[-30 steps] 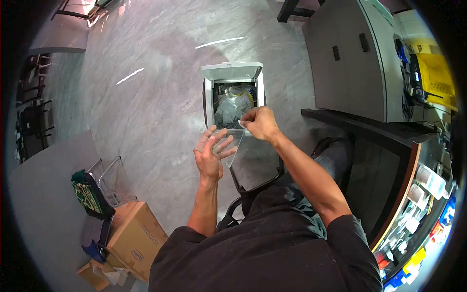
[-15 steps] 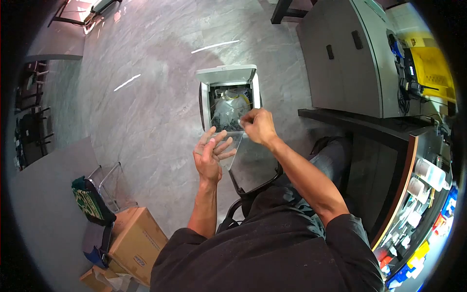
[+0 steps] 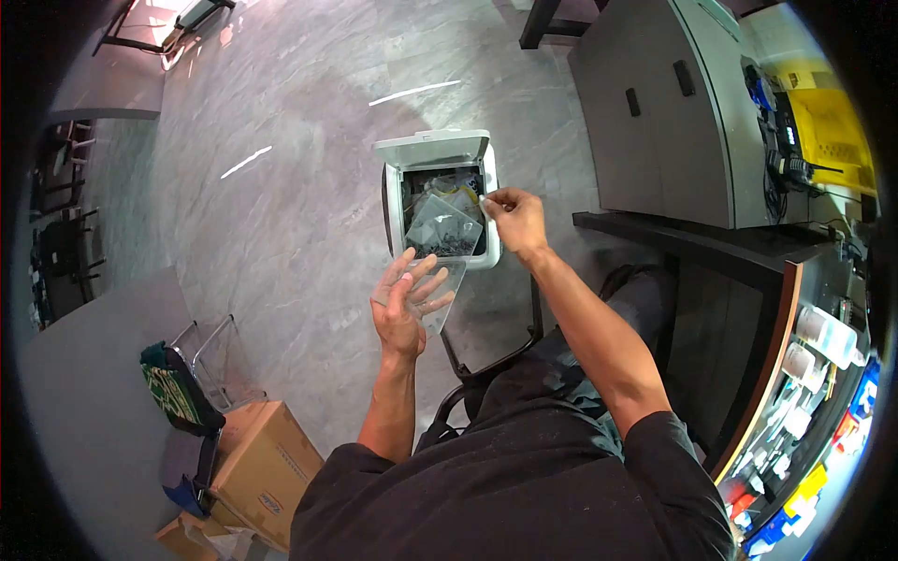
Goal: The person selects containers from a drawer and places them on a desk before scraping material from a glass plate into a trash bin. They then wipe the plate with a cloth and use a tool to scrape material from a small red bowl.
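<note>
My left hand [image 3: 400, 313] is in front of the bin, fingers spread behind a clear plastic sheet [image 3: 442, 313] and thumb over it. My right hand [image 3: 518, 221] hovers at the bin's right rim with thumb and fingertips pinched together. A small pale bit shows at those fingertips, and I cannot tell what it is. Below the hands stands a white bin [image 3: 482, 262] with its lid [image 3: 435, 148] raised. Another clear square sheet [image 3: 445, 227] shows at an angle within the bin's opening, over dark scraps and crumpled clear plastic.
A grey cabinet [image 3: 645, 122] stands at the right on a dark base. Beside my right arm runs a workbench with white containers [image 3: 823, 335] and small items. A cardboard box [image 3: 267, 472] and a folding chair [image 3: 178, 388] are at lower left. Grey floor [image 3: 290, 178] surrounds the bin.
My right hand has moved right and slightly up, from over the bin's front to its right rim. The square sheet now shows plainly in the opening. My left hand has barely moved.
</note>
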The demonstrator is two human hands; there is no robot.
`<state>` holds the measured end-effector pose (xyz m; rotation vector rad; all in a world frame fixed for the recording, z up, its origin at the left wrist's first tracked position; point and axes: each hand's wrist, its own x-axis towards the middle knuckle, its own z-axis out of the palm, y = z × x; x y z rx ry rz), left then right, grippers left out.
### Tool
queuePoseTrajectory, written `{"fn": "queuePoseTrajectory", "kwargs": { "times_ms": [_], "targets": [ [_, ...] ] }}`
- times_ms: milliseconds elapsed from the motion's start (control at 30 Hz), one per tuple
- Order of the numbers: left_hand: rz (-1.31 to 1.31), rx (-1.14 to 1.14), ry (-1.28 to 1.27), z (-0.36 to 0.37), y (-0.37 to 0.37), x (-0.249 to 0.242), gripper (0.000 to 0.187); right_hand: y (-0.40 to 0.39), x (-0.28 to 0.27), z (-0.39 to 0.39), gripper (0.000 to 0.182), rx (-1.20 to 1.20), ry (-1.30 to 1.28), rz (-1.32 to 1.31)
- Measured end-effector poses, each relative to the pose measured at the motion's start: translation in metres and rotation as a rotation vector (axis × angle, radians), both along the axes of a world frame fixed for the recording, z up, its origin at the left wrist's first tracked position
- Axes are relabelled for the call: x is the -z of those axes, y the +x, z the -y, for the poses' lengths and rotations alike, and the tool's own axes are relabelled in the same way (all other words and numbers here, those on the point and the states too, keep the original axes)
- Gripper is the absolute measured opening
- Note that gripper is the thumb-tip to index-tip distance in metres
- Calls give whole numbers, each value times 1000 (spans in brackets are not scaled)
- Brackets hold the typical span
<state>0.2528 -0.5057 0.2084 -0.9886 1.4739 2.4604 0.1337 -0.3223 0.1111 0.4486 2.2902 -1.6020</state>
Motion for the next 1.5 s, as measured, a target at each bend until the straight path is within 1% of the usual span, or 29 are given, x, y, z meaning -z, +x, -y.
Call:
{"fn": "queuePoseTrajectory", "kwargs": {
  "times_ms": [100, 133, 233, 267, 367, 433, 500, 600, 700, 800, 900, 933, 1067, 1167, 1200, 1333, 1433, 1467, 1500],
  "targets": [
    [-17, 16, -3, -5, -2, -3, 55, 15, -14, 8, 12, -250, 140, -269],
    [-18, 12, -19, -6, -1, -1, 55, 22, -14, 13, 10, -239, 187, -291],
    [-25, -3, -41, -8, -1, 3, 55, 32, -35, 18, 8, -346, 139, -186],
    [-24, -4, -31, -7, 0, 3, 56, 33, -30, 18, 8, -336, 177, -188],
    [-23, 1, -15, -11, 5, 0, 55, 16, -16, 14, 9, -215, 180, -45],
    [-25, -7, -21, -10, 8, -1, 55, 24, -15, 15, 11, -256, 205, -109],
    [-31, -21, -22, -12, 8, 3, 53, 28, -30, 12, 12, -338, 231, -145],
    [-27, -23, -11, -17, 8, 4, 54, 20, -31, 8, 12, -222, 147, 129],
    [-45, -49, -22, -21, 7, 7, 54, 22, -26, 12, 12, -158, 240, -27],
    [-84, -53, 22, -21, 9, 7, 53, 25, -36, 12, 13, -181, 243, 3],
    [-77, -46, -5, -20, 6, 7, 53, 35, -57, 23, 12, -307, 157, -110],
    [-77, -26, -3, -19, 6, 6, 54, 33, -60, 26, 12, -325, 156, -203],
    [-75, 35, -41, -18, 7, -5, 54, -2, -42, 29, 14, -141, 99, -108],
    [-75, 62, -51, -13, 7, -4, 53, 9, -44, 31, 13, -263, 100, -149],
    [-73, 61, -43, -13, 7, -1, 53, 18, -42, 35, 12, -312, 140, -299],
    [-67, 104, -63, -9, 8, 0, 53, -2, -38, 29, 12, -242, 151, -34],
    [-57, 99, -83, -10, 6, -3, 53, 15, -28, 35, 10, -313, 207, -414],
    [-49, 99, -84, -8, 5, -3, 53, 15, -49, 36, 11, -389, 142, -224],
    [-38, 100, -84, -8, 6, -2, 53, 13, -44, 34, 10, -348, 158, -185]
  ]
}}
